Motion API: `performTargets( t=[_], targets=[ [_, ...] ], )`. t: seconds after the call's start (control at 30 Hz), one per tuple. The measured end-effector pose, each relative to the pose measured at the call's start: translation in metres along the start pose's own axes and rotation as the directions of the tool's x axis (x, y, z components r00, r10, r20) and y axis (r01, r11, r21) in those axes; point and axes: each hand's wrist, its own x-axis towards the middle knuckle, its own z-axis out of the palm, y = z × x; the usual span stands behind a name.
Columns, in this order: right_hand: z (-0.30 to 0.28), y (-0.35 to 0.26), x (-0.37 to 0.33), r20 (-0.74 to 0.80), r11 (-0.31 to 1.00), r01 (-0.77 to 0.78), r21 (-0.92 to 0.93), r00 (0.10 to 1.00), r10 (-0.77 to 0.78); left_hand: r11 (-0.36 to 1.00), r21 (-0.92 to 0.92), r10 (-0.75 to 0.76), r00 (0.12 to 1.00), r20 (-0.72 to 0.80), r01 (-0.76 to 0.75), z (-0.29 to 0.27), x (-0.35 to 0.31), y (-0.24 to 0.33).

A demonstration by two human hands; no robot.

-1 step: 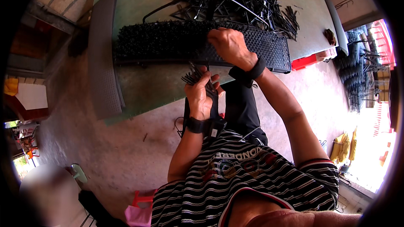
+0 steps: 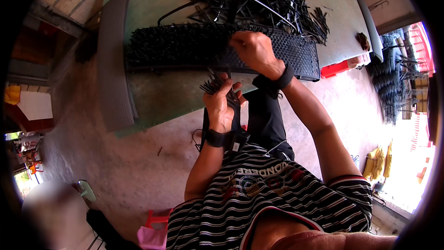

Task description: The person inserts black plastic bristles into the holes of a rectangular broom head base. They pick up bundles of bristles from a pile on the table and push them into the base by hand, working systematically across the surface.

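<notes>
A long black mesh panel (image 2: 292, 52) lies across the near side of the table, its holes bare at the right. Its left part is covered by dense black bristles (image 2: 171, 45). My right hand (image 2: 253, 51) is closed over the panel, where the bristles meet the bare mesh; whatever its fingertips pinch is hidden. Below the panel's near edge, my left hand (image 2: 221, 104) holds a bundle of thin black strips (image 2: 213, 82), fanned out past the fingers. Both wrists wear black bands.
Behind the panel, a loose heap of black strips (image 2: 273, 2) covers the green table (image 2: 162, 104), with metal rods (image 2: 266, 8) among it. A grey sheet (image 2: 113, 65) hangs over the left edge. A person (image 2: 55, 217) is at lower left, near a red stool (image 2: 157, 220).
My right hand has shifted very slightly to the right over the panel. My left hand and its bundle look nearly unmoved.
</notes>
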Motion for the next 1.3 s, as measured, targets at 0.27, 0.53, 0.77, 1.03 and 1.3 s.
performTargets(
  t=[0.27, 0.53, 0.77, 1.03, 1.3],
  targets=[
    [-0.011, -0.005, -0.029, 0.556, 0.645, -0.596, 0.478, 0.774, 0.303, 1.0, -0.008, 0.027, 0.999, 0.039, -0.026, 0.004, 0.002, -0.009],
    [-0.006, -0.017, -0.021, -0.136, 0.665, -0.263, 0.699, 0.863, 0.486, 1.0, 0.004, 0.027, 0.999, 0.021, -0.027, -0.002, 0.001, -0.01],
    [0.017, -0.01, -0.023, -0.245, 0.869, -0.125, 0.478, 0.932, 0.268, 0.998, 0.069, 0.006, 0.999, 0.044, -0.009, -0.006, -0.001, -0.003],
    [0.019, -0.003, -0.017, -0.205, 0.99, 0.134, 0.045, 0.971, -0.123, 0.997, -0.048, -0.063, 0.997, 0.039, 0.065, -0.007, -0.004, 0.005],
    [0.0, -0.016, -0.046, 0.441, 0.757, -0.503, 0.417, 0.84, 0.315, 0.997, -0.075, -0.014, 0.999, 0.029, 0.016, 0.001, -0.003, 0.003]
  ],
)
